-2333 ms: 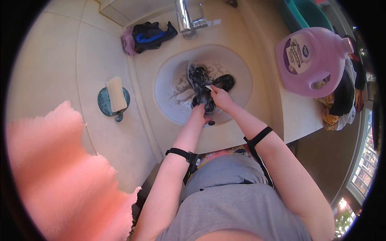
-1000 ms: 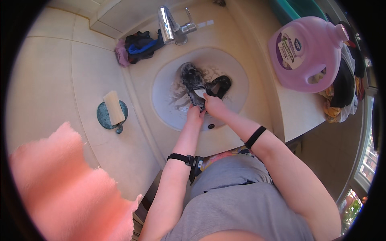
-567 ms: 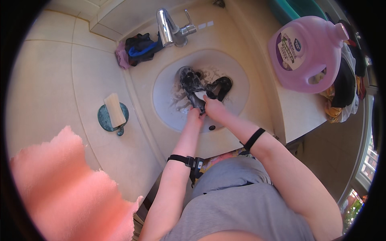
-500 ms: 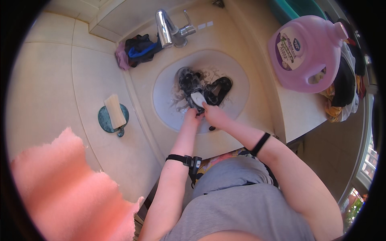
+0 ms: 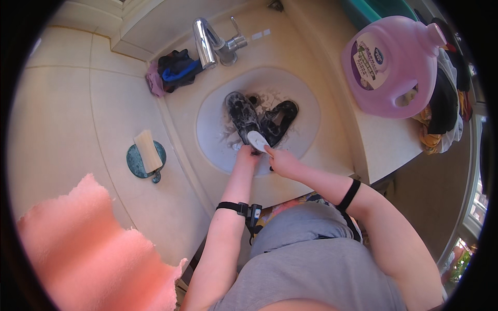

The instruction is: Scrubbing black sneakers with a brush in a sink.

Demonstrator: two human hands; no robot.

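Note:
Two dark shoes lie in a white oval sink (image 5: 210,116). My left hand (image 5: 247,154) is closed on the heel end of the left shoe (image 5: 241,114), whose upper is streaked with grey-white suds. The other shoe (image 5: 282,120) rests against it on the right, with its opening showing. Between finger and thumb, my right hand (image 5: 284,163) grips a white scrubbing brush (image 5: 257,141) by its near end. The brush lies over the heel part of the left shoe; its bristles are hidden underneath.
A chrome faucet (image 5: 212,44) stands behind the sink, beside a bundle of dark and purple cloth (image 5: 176,72). A pale block (image 5: 147,150) sits on a green dish (image 5: 136,160) at left. A large pink jug (image 5: 391,67) stands on the right ledge. Pink cloth (image 5: 93,249) fills the lower left.
My right hand has drawn the brush a little toward me and to the right, along the heel of the left shoe. My left hand keeps its hold. The view has shifted slightly.

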